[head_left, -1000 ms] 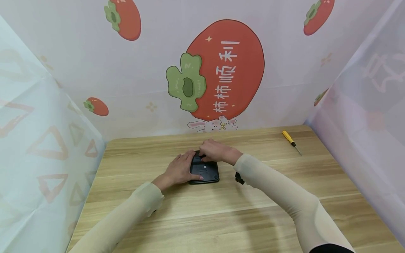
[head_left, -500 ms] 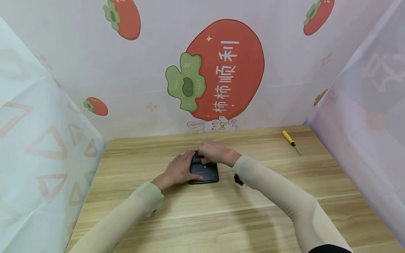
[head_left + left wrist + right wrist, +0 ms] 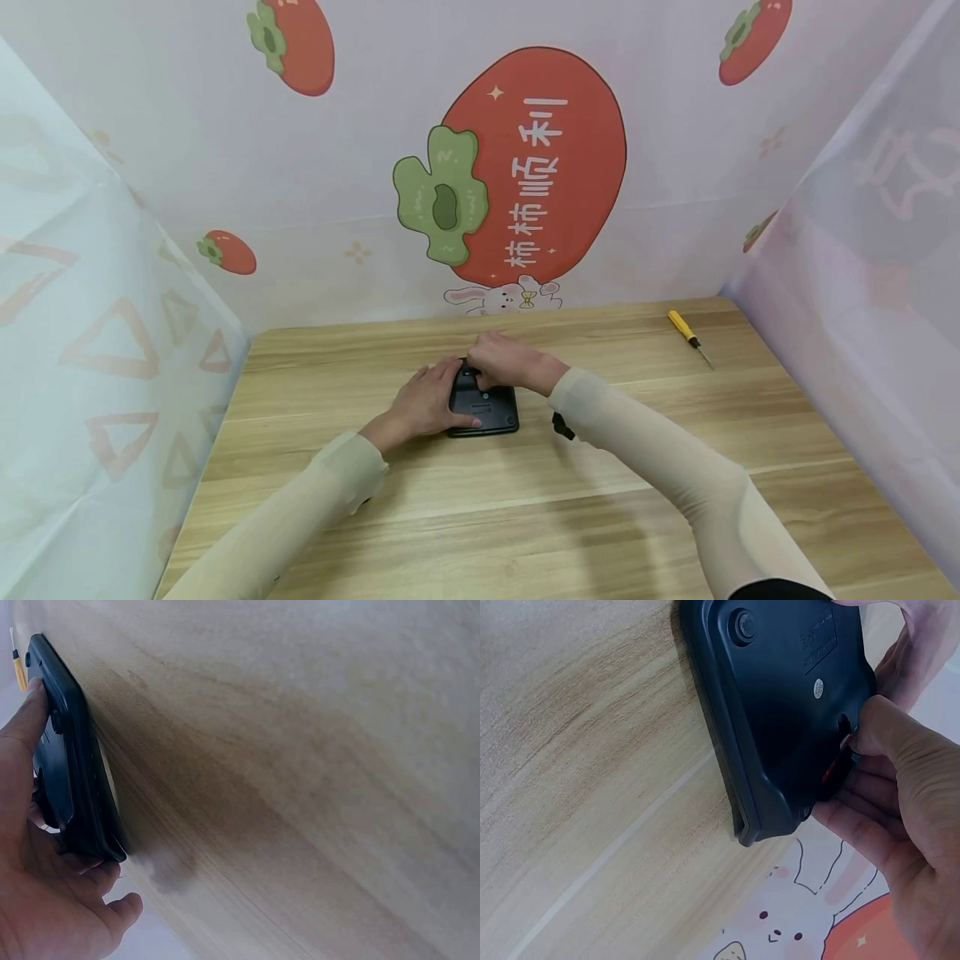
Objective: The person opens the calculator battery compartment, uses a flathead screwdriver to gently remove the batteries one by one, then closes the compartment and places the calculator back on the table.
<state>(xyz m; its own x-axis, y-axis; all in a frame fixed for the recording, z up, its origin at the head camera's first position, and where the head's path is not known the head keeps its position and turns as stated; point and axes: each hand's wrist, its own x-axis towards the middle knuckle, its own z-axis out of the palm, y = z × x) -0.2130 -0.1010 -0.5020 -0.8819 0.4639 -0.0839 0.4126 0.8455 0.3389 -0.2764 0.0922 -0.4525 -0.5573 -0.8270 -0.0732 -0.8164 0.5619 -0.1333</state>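
A black calculator (image 3: 495,417) lies underside up on the wooden table, with a small round sticker (image 3: 818,688) and a round foot (image 3: 743,627) visible. My left hand (image 3: 425,402) grips its left side, thumb along the near edge and fingers around the far end. At the far edge, my right hand (image 3: 504,361) has its fingers curled, pinching the dark battery cover (image 3: 843,772) between thumb and fingers. A bit of red shows in the slot beside the thumb. In the head view the right hand hides most of this spot.
A yellow-handled screwdriver (image 3: 684,327) lies at the back right of the wooden table (image 3: 480,533). Printed cloth walls (image 3: 322,250) stand behind and on both sides. Below the right cuff a small black piece (image 3: 562,427) shows.
My right hand has shifted very slightly left at the calculator's far edge. The left hand and the calculator stay in place.
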